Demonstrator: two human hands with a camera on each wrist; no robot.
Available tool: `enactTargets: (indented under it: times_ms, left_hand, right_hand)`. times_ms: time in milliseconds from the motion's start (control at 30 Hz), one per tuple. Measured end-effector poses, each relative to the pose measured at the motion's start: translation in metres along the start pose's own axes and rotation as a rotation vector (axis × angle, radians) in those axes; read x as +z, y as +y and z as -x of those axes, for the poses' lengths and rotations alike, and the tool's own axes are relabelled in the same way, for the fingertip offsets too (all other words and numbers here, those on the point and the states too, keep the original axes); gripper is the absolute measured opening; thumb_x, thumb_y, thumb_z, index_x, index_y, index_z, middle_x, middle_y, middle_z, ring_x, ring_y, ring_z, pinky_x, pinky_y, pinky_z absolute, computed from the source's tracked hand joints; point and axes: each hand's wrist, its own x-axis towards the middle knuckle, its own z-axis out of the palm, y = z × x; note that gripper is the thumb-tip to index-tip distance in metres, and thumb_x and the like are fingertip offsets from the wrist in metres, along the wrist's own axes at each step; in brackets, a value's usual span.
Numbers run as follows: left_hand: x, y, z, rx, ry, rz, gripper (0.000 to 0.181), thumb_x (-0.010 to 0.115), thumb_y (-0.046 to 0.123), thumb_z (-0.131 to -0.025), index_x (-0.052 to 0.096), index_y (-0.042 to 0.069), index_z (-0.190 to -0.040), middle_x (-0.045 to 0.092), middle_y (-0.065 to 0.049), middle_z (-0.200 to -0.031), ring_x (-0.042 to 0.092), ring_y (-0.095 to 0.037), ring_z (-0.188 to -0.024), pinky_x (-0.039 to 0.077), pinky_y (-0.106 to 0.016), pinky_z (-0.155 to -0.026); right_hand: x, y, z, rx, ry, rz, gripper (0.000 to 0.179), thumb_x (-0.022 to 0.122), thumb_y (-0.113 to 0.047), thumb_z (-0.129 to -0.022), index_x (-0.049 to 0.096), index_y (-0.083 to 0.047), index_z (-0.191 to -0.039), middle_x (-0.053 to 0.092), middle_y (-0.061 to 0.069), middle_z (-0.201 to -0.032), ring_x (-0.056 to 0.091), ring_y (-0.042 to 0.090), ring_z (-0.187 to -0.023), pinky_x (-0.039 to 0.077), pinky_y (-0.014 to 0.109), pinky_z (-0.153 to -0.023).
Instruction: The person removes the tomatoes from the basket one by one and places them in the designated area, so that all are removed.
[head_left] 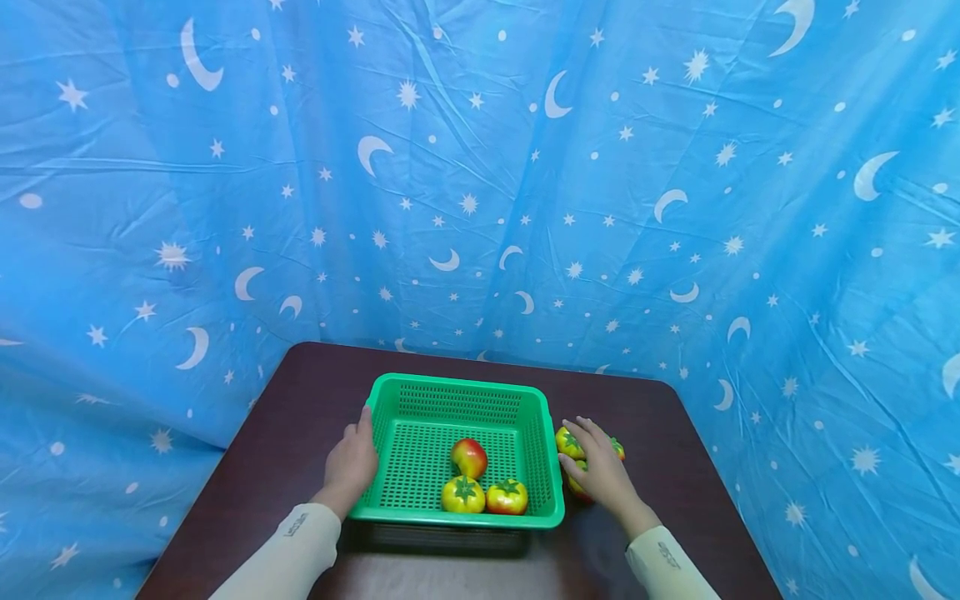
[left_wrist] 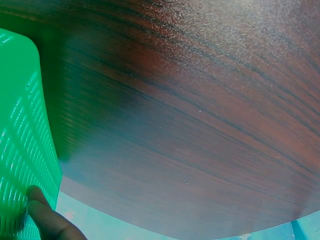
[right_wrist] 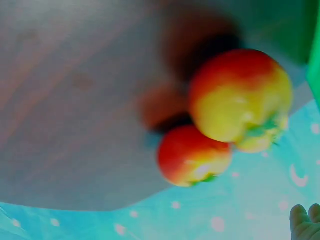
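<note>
My left hand (head_left: 352, 462) lies along the left wall of a green plastic basket (head_left: 457, 520), and its fingers (left_wrist: 42, 215) touch the outer side. Inside the basket are two yellow-red fruits with green leafy tops, like tomatoes or persimmons (head_left: 462, 495) (head_left: 507, 497), and a red-yellow fruit (head_left: 469, 458) whose top is not visible. Just right of the basket, my right hand (head_left: 603, 475) hovers with spread fingers over similar fruits (head_left: 568, 443), partly covering them. The right wrist view shows a large fruit (right_wrist: 235, 95) and a smaller-looking one (right_wrist: 195, 157) beside the hand, with another partly hidden behind.
The dark wood-grain table (head_left: 300, 400) has rounded far corners. Blue cloth (head_left: 480, 167) with white moons and stars hangs behind it and at both sides. Table surface (head_left: 675, 517) shows to the right of the fruits.
</note>
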Motion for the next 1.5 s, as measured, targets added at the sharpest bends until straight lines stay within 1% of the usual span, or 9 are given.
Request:
enactTargets:
  times_ms: [200, 333, 533, 800, 1033, 1167, 1267, 1433, 1500]
  left_hand:
    - [0.0, 0.001, -0.001, 0.0, 0.004, -0.005, 0.064, 0.046, 0.005, -0.101, 0.018, 0.0, -0.159, 0.056, -0.028, -0.123, 0.061, -0.029, -0.084, 0.054, -0.054, -0.085]
    - [0.0, 0.001, 0.0, -0.007, 0.003, -0.004, 0.064, 0.046, 0.005, -0.102, 0.018, 0.0, -0.159, 0.056, -0.028, -0.123, 0.061, -0.029, -0.083, 0.054, -0.054, -0.084]
    - [-0.001, 0.002, 0.0, -0.006, 0.003, -0.006, 0.064, 0.045, 0.005, -0.101, 0.018, 0.0, -0.159, 0.056, -0.029, -0.122, 0.061, -0.03, -0.086, 0.054, -0.054, -0.083]
    - [-0.002, 0.002, 0.001, -0.001, -0.004, 0.002, 0.063, 0.044, 0.004, -0.101, 0.018, 0.0, -0.159, 0.056, -0.029, -0.121, 0.061, -0.03, -0.084, 0.053, -0.053, -0.081]
    - [-0.003, 0.003, 0.0, -0.006, -0.005, -0.005, 0.064, 0.045, 0.004, -0.101, 0.018, 0.0, -0.159, 0.056, -0.029, -0.121, 0.061, -0.031, -0.084, 0.054, -0.053, -0.08]
    - [-0.002, 0.003, 0.0, -0.004, -0.006, -0.006, 0.065, 0.046, 0.003, -0.1, 0.019, 0.0, -0.159, 0.056, -0.029, -0.12, 0.061, -0.029, -0.082, 0.053, -0.052, -0.079]
    - [-0.003, 0.002, 0.0, 0.0, -0.008, -0.002, 0.064, 0.046, 0.003, -0.101, 0.018, 0.0, -0.159, 0.056, -0.029, -0.121, 0.061, -0.029, -0.083, 0.054, -0.053, -0.08]
    - [-0.004, 0.002, 0.001, 0.004, -0.011, 0.005, 0.063, 0.045, 0.004, -0.102, 0.018, 0.0, -0.159, 0.056, -0.029, -0.121, 0.06, -0.028, -0.08, 0.054, -0.053, -0.081]
    - [-0.003, 0.002, 0.001, 0.005, -0.012, 0.004, 0.064, 0.046, 0.004, -0.102, 0.018, 0.0, -0.159, 0.056, -0.029, -0.121, 0.059, -0.027, -0.079, 0.054, -0.053, -0.08]
  right_hand:
    - [-0.005, -0.023, -0.011, -0.06, -0.027, 0.007, 0.061, 0.072, -0.03, -0.091, 0.051, -0.019, -0.148, 0.043, 0.012, -0.156, 0.036, 0.037, -0.146, 0.038, 0.066, -0.11]
    - [-0.003, -0.039, -0.016, -0.129, -0.055, 0.029, 0.061, 0.071, -0.034, -0.092, 0.051, -0.02, -0.148, 0.044, 0.012, -0.156, 0.036, 0.036, -0.147, 0.039, 0.063, -0.11]
    - [0.0, -0.063, -0.026, -0.243, -0.109, 0.013, 0.06, 0.07, -0.032, -0.093, 0.049, -0.02, -0.148, 0.042, 0.012, -0.157, 0.036, 0.036, -0.146, 0.039, 0.062, -0.111]
    - [0.005, -0.085, -0.039, -0.336, -0.167, 0.027, 0.064, 0.069, -0.033, -0.095, 0.044, -0.025, -0.152, 0.039, 0.008, -0.159, 0.032, 0.032, -0.15, 0.039, 0.06, -0.113]
    - [0.012, -0.095, -0.046, -0.367, -0.215, 0.056, 0.065, 0.068, -0.034, -0.095, 0.041, -0.026, -0.154, 0.037, 0.008, -0.16, 0.033, 0.031, -0.15, 0.039, 0.058, -0.113]
    - [0.015, -0.099, -0.048, -0.362, -0.259, 0.081, 0.067, 0.068, -0.037, -0.095, 0.037, -0.032, -0.155, 0.035, 0.007, -0.162, 0.031, 0.03, -0.151, 0.039, 0.057, -0.114]
    - [0.017, -0.1, -0.049, -0.354, -0.27, 0.083, 0.069, 0.068, -0.037, -0.095, 0.035, -0.035, -0.155, 0.032, 0.005, -0.164, 0.03, 0.03, -0.151, 0.038, 0.058, -0.114]
    - [0.023, -0.099, -0.053, -0.344, -0.284, 0.076, 0.068, 0.068, -0.036, -0.095, 0.036, -0.031, -0.155, 0.031, 0.006, -0.164, 0.03, 0.031, -0.151, 0.036, 0.059, -0.115]
    - [0.026, -0.098, -0.054, -0.343, -0.308, 0.083, 0.067, 0.066, -0.039, -0.096, 0.036, -0.032, -0.155, 0.031, 0.005, -0.164, 0.029, 0.03, -0.152, 0.035, 0.058, -0.117]
